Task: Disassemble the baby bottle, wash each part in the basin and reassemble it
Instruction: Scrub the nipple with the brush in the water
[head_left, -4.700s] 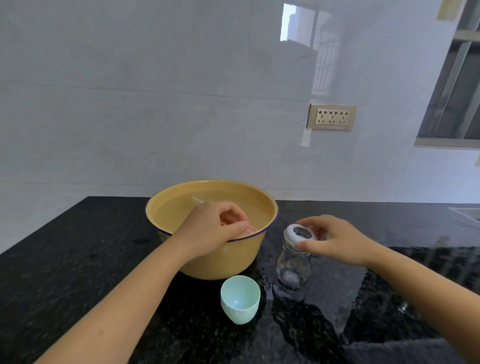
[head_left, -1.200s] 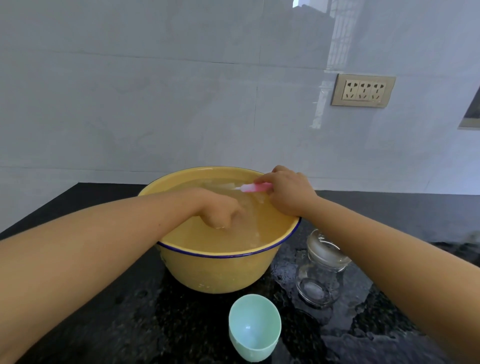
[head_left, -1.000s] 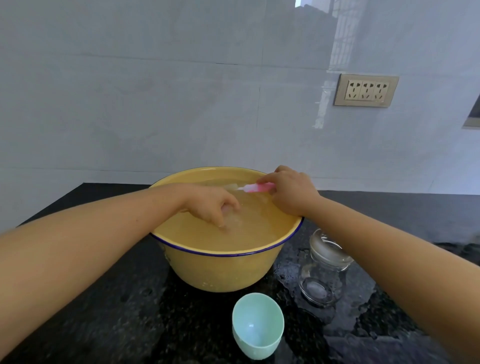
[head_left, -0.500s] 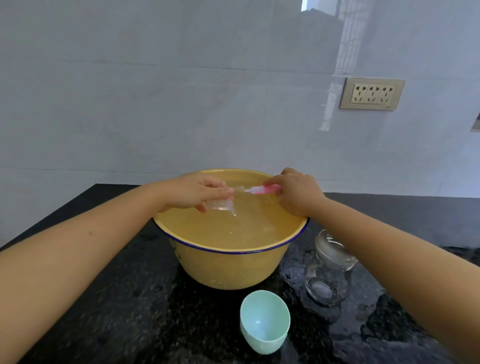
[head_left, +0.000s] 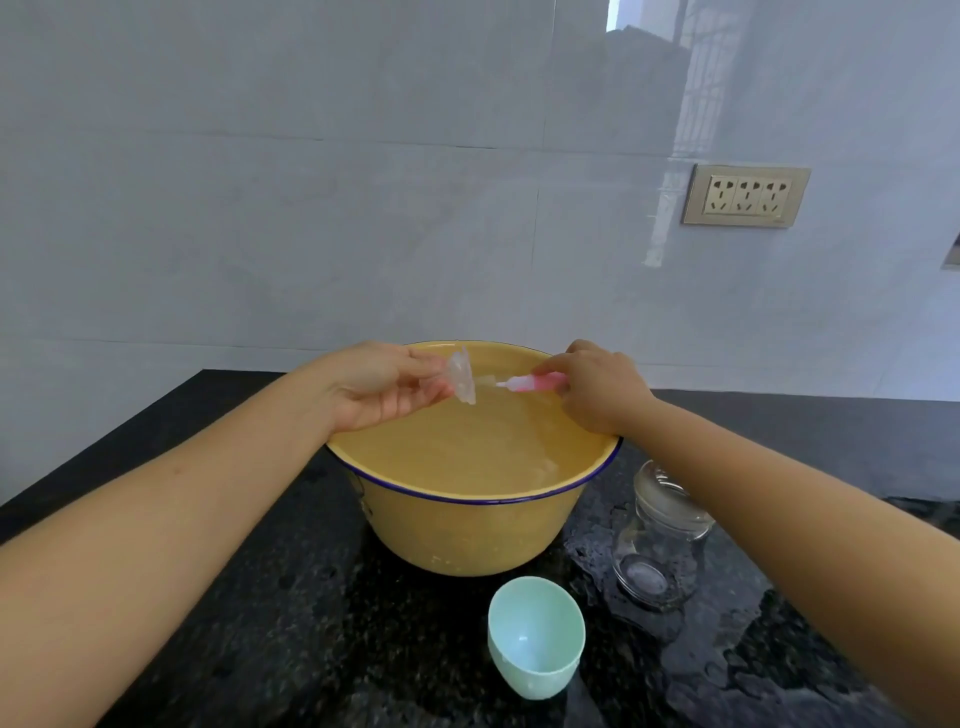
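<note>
Left hand (head_left: 382, 387) holds the clear teat (head_left: 462, 378) in a fingertip grip above the far side of the basin (head_left: 467, 540); right hand (head_left: 597, 387) pinches the pink brush (head_left: 535, 383), its tip pointed into the teat. Basin is yellow, blue-rimmed and filled with water. Glass bottle body (head_left: 660, 545) stands uncapped just right of the basin on the wet black tabletop (head_left: 260, 597). Mint-green cap (head_left: 535, 642) lies in front of the basin, opening tilted upward.

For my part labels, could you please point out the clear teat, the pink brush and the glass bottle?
clear teat (head_left: 462, 378), head view, its flange.
pink brush (head_left: 535, 383), head view, its handle.
glass bottle (head_left: 660, 540), head view, its wall.
</note>
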